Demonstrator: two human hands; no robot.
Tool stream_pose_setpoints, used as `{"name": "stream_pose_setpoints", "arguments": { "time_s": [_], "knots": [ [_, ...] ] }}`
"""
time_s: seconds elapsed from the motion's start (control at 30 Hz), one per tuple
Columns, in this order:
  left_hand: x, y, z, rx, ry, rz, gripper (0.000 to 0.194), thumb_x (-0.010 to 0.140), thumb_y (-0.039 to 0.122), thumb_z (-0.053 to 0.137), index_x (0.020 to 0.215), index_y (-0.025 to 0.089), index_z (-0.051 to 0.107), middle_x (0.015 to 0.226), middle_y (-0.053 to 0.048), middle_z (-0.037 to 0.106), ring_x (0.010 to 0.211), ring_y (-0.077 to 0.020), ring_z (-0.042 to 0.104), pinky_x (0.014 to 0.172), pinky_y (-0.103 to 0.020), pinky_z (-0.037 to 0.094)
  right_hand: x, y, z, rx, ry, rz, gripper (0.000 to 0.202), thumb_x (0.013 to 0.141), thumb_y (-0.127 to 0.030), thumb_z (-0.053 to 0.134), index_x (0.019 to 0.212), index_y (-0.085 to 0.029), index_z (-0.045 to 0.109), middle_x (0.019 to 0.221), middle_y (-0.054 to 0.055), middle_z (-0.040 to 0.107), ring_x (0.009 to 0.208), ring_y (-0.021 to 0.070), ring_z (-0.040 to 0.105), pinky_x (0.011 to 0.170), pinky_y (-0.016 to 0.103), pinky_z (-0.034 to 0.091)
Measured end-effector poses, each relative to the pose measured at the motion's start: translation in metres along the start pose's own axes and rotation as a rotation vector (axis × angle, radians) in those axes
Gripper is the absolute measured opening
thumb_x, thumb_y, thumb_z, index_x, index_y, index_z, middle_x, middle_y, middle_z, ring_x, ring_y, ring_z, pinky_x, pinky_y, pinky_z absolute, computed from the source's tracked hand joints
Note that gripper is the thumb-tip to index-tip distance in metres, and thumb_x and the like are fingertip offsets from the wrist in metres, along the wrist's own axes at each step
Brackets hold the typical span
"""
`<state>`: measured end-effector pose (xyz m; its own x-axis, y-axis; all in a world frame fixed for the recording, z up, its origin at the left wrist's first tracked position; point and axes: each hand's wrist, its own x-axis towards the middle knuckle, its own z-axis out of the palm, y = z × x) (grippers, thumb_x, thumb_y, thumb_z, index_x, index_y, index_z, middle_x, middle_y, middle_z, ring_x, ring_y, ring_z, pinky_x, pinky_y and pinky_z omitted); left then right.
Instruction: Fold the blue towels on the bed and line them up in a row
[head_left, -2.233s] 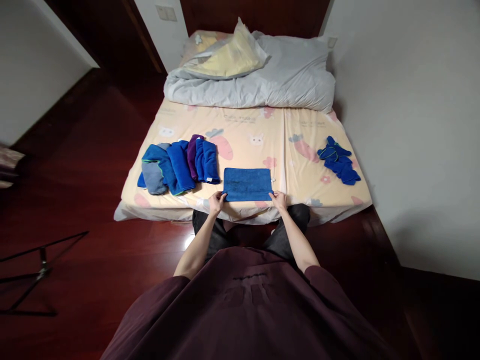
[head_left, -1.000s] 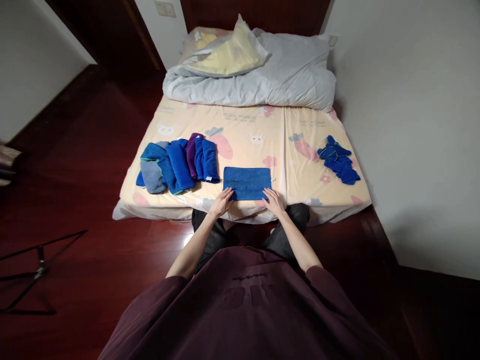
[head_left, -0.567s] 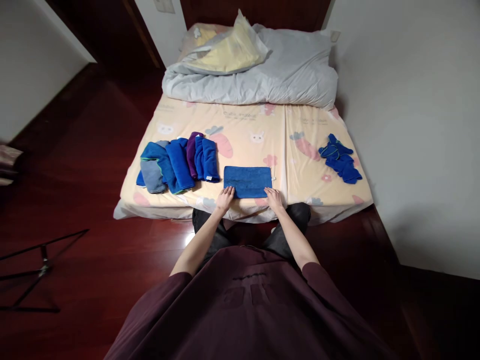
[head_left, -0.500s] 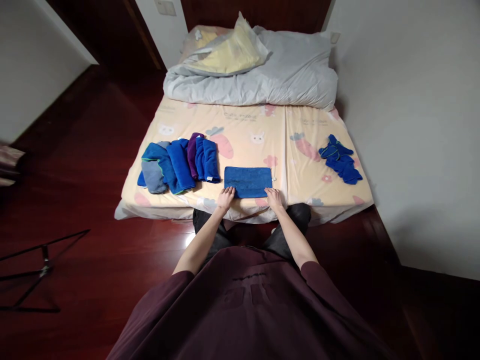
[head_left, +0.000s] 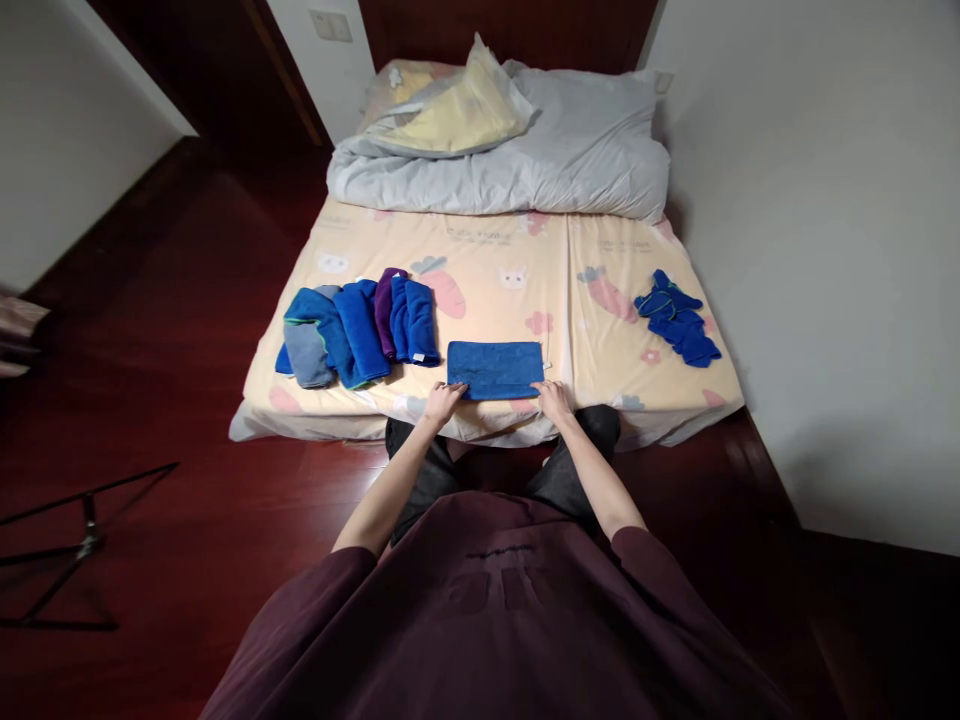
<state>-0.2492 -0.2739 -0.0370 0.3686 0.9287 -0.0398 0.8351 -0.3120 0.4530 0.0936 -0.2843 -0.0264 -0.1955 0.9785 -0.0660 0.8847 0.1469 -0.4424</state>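
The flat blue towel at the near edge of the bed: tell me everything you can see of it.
The flat blue terry-cloth towel is folded into a neat wide rectangle, deep blue with a slightly fuzzy pile. It lies flat on the cream cartoon-print bedsheet, its long side along the near edge of the bed. The left hand rests on its near left corner and the right hand on its near right corner. A small white tag or scrap shows at its right side. It lies apart from the other cloths.
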Motion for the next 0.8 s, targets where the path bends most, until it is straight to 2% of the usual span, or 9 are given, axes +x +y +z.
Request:
{"name": "stream_pose_setpoints", "arguments": {
  "time_s": [0.17, 0.33, 0.43, 0.53, 0.8],
  "knots": [
    [-0.006, -0.013, -0.012, -0.189, -0.025, -0.112, 0.047, 0.078, 0.014, 0.061, 0.120, 0.024, 0.080, 0.117, -0.012, 0.080, 0.111, -0.0333, 0.075, 0.108, -0.043, 0.053, -0.004, 0.010, -0.005, 0.139, 0.004, 0.034, 0.047, 0.085, -0.003, 0.065, 0.121, -0.028, 0.080, 0.123, 0.006, 0.079, 0.116, 0.0254, 0.073, 0.111, 0.039, 0.053],
    [-0.011, -0.018, -0.014, -0.415, 0.092, -0.183, 0.034, 0.081, 0.032, 0.068, 0.110, 0.019, 0.080, 0.112, -0.012, 0.081, 0.105, -0.0318, 0.075, 0.100, -0.040, 0.057, -0.009, 0.014, -0.003, 0.424, 0.107, 0.087, 0.030, 0.086, -0.018, 0.068, 0.112, -0.024, 0.081, 0.115, 0.004, 0.081, 0.108, 0.0233, 0.075, 0.101, 0.035, 0.058],
    [-0.014, -0.018, -0.010, -0.442, 0.154, -0.253, 0.035, 0.085, 0.041, 0.067, 0.107, 0.016, 0.077, 0.099, -0.012, 0.080, 0.094, -0.0287, 0.074, 0.091, -0.038, 0.059, -0.013, 0.016, 0.001, 0.491, 0.169, 0.147, 0.027, 0.086, -0.030, 0.069, 0.108, -0.018, 0.080, 0.106, 0.008, 0.081, 0.093, 0.0232, 0.074, 0.092, 0.034, 0.059],
    [-0.015, -0.020, -0.005, -0.436, 0.167, -0.306, 0.033, 0.086, 0.043, 0.066, 0.105, 0.016, 0.074, 0.087, -0.009, 0.077, 0.088, -0.0267, 0.073, 0.085, -0.036, 0.058, -0.015, 0.018, 0.003, 0.512, 0.181, 0.196, 0.030, 0.086, -0.040, 0.071, 0.102, -0.015, 0.079, 0.097, 0.009, 0.080, 0.085, 0.0233, 0.072, 0.085, 0.033, 0.059],
    [-0.012, -0.026, 0.005, -0.418, 0.203, -0.319, 0.032, 0.087, 0.047, 0.065, 0.103, 0.019, 0.070, 0.093, -0.009, 0.078, 0.093, -0.0271, 0.074, 0.086, -0.035, 0.057, -0.011, 0.019, 0.005, 0.541, 0.188, 0.261, 0.039, 0.085, -0.052, 0.072, 0.101, -0.017, 0.077, 0.091, 0.008, 0.078, 0.088, 0.0239, 0.074, 0.085, 0.034, 0.061]
  ]
}}
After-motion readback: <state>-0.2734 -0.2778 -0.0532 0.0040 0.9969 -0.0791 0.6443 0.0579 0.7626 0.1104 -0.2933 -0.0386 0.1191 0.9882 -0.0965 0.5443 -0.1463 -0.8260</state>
